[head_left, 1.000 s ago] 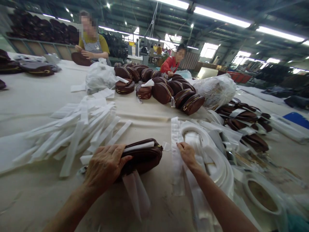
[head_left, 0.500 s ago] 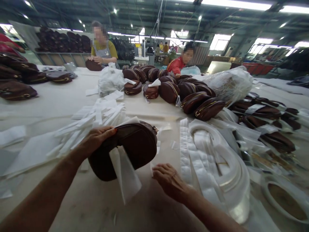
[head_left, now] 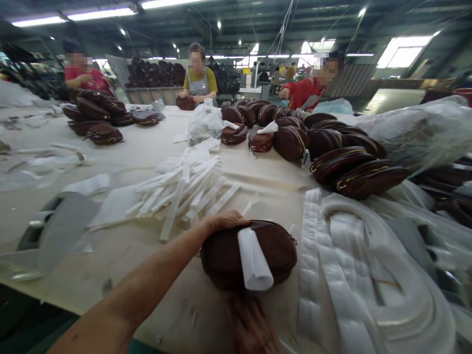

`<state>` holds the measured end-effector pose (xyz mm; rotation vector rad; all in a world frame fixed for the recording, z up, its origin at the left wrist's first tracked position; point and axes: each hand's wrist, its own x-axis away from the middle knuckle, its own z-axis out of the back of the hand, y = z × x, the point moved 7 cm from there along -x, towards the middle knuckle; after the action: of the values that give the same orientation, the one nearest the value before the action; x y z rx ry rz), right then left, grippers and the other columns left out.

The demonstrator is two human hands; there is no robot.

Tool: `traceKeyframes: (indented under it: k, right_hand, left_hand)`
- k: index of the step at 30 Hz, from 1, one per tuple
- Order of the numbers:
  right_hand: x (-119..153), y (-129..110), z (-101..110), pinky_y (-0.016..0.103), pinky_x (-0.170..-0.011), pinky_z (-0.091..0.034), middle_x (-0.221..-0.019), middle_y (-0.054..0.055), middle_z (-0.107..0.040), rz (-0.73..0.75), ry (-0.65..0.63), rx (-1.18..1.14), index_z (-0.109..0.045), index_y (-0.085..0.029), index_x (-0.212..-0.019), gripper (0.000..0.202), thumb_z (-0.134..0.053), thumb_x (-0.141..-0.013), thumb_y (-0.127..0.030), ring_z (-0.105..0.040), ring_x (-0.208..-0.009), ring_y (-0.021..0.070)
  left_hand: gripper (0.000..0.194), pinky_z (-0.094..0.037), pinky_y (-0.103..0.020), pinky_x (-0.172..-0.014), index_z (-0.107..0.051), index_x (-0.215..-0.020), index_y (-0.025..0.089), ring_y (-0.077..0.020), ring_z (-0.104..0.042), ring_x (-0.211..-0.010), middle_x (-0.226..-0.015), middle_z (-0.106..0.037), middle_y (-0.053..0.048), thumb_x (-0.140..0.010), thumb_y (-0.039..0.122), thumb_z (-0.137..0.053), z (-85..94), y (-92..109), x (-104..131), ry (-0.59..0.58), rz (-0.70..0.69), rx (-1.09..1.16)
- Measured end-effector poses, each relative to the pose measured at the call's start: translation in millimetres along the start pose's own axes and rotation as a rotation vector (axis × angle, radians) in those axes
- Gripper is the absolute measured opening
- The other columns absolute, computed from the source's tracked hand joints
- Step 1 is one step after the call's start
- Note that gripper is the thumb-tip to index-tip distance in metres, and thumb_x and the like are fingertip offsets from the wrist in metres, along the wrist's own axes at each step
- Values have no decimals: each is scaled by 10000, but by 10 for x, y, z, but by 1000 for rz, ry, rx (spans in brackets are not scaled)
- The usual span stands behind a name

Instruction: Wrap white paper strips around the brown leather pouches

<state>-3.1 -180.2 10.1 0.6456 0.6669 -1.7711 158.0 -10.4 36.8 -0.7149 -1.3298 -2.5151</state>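
A dark brown oval bag [head_left: 221, 255] stands on the pale table [head_left: 173, 280] in front of me. A white paper strip [head_left: 254, 260] lies curled over its near face. My left hand [head_left: 228, 220] grips the bag's top edge from the left, its fingertips partly hidden behind it. Below the bag's near side is my right hand [head_left: 252, 322], blurred, low over the table, with its fingers spread and nothing seen in it.
White strips [head_left: 184, 191] are heaped beyond my left arm. Coiled white padding [head_left: 354, 275] lies at the right. Brown bags [head_left: 291, 142] fill the table's far right, more [head_left: 96, 113] the far left. Three people stand beyond, one in a checked apron [head_left: 199, 87].
The view has swung left. The bag now sits more level, and the paper strip curls over its face instead of hanging down. My right hand has moved in below the bag.
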Motion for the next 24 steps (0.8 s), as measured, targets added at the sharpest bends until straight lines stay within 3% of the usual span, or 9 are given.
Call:
traceKeyframes:
  k: [4,8,10,13,14,16,18,21,24]
  right_hand:
    - [-203,-69,165,233,-598,-544,-839,67,-698,43,34,-192,-628,-163,-889,160,-473,-854,-145,-649,-769,174]
    - [-464,23,610,221,-518,-544,-938,72,-716,147,-119,-275,-616,-205,-1049,214,-533,-877,-303,-669,-874,203]
    - [-658,225,901,256,-579,-563,-947,83,-717,152,-147,-277,-579,-211,-1163,313,-560,-869,-315,-671,-868,214]
    - [-1058,820,1153,286,-720,-538,-899,67,-703,-55,-29,-306,-570,-232,-1173,311,-525,-867,-191,-658,-816,192]
    - [-1195,1076,1099,290,-730,-519,-890,67,-692,-182,-15,-316,-599,-232,-1113,265,-502,-871,-183,-649,-810,188]
    - [-1424,1589,739,305,-737,-487,-868,74,-681,-474,-124,-315,-659,-205,-906,179,-500,-873,-281,-635,-802,201]
    - [-1520,1966,105,302,-719,-457,-771,70,-679,-741,-475,-376,-658,-184,-697,258,-552,-837,-373,-620,-753,203]
    - [-1662,2215,-587,283,-544,-405,-414,35,-519,-844,-678,-447,-526,-169,-400,442,-670,-723,-434,-526,-479,159]
    - [-1713,2247,-935,247,-474,-365,-357,-9,-455,-882,-697,-551,-526,-157,-405,388,-729,-631,-397,-466,-420,115]
  left_hand:
    - [648,-283,-252,-490,-487,-544,157,-109,-370,-510,-521,-427,13,-551,803,-534,66,-16,-57,-13,3,-48]
    - [600,-316,-253,-518,-519,-586,157,-126,-421,-537,-549,-468,9,-607,756,-543,103,-9,-90,-31,4,-82]
    - [560,-331,-249,-539,-535,-597,154,-131,-442,-561,-569,-486,7,-663,710,-531,98,-7,-103,-33,-15,-100]
    - [503,-348,-240,-561,-565,-624,148,-137,-474,-605,-620,-529,-4,-755,628,-490,85,-14,-110,-21,-42,-130]
    - [487,-353,-237,-565,-579,-640,146,-140,-486,-621,-640,-546,-9,-781,600,-475,82,-17,-110,-16,-48,-143]
    - [449,-363,-230,-580,-606,-679,142,-145,-509,-657,-677,-576,-15,-823,538,-450,79,-13,-109,-7,-59,-174]
    - [417,-371,-229,-596,-618,-701,140,-147,-518,-673,-690,-589,-19,-844,489,-441,80,-3,-108,1,-67,-211]
    - [390,-384,-236,-622,-620,-702,139,-156,-528,-685,-691,-598,-29,-852,458,-453,86,12,-112,20,-71,-261]
    - [367,-399,-249,-671,-621,-704,140,-174,-547,-735,-715,-608,-43,-853,436,-464,84,22,-119,39,-94,-283]
